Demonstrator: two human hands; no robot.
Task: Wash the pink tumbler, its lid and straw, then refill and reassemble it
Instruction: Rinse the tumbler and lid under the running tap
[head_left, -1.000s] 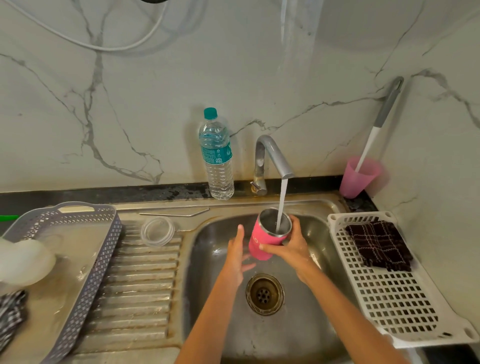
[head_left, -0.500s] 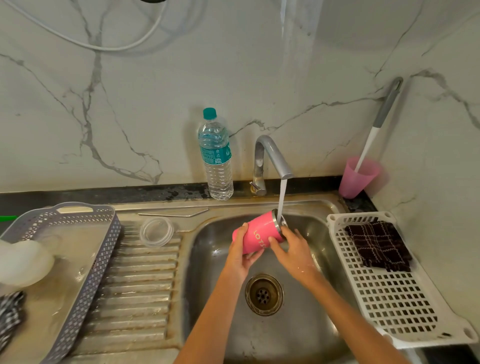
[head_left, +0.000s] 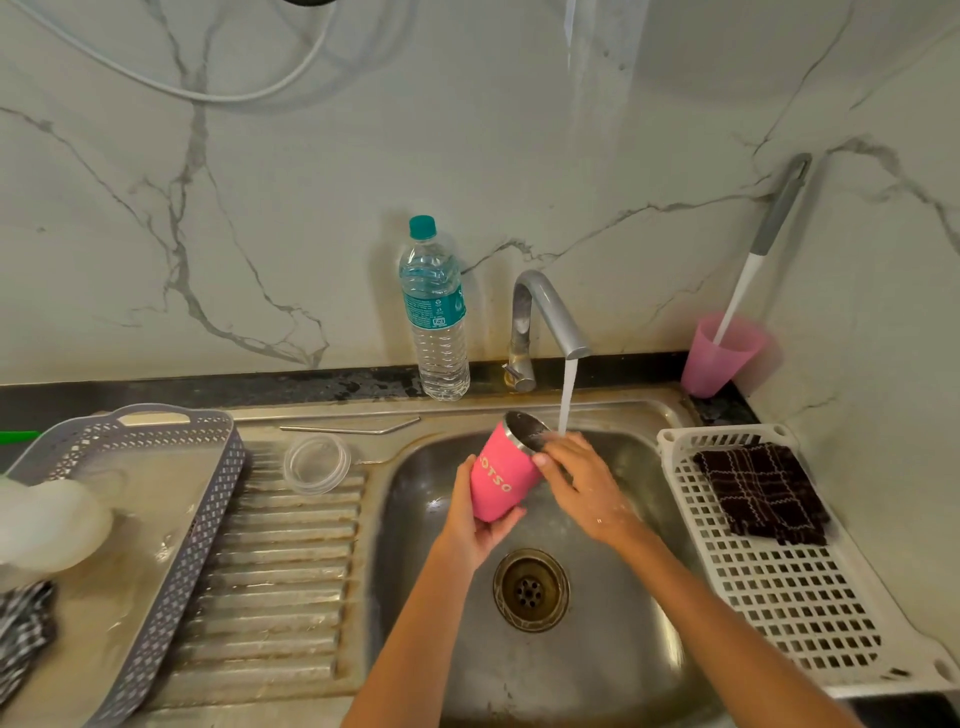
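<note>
Ahead of me is a marble-veined wall over a wet stainless steel sink (head_left: 649, 525), and a curved grey metal tap (head_left: 548, 312) at twelve o'clock runs a thin stream of water (head_left: 567, 397) into the bowl. The pink tumbler (head_left: 496, 480), steel-lined inside, is held above the bowl just up from the round drain (head_left: 531, 590). It is tilted with its mouth toward one o'clock so the stream lands at the rim, which I take for the rinse. My left hand (head_left: 467, 527) cups the base, fingers curled under and around it to carry the weight. My right hand (head_left: 584, 486) is on the rim, thumb on the outer wall and wet fingers laid over the lip, pinching it as if to rub it under the flow. The clear round plastic lid (head_left: 317, 463) and the bent metal straw (head_left: 349, 429) wait at ten o'clock on the ribbed drainboard (head_left: 280, 571), well clear of the splash and not yet washed, I judge. A teal-capped clear water bottle (head_left: 436, 325) stands by the tap, likely for the refill. At three o'clock a white perforated plastic tray (head_left: 789, 608) holds a dark checked cloth (head_left: 761, 491).
</note>
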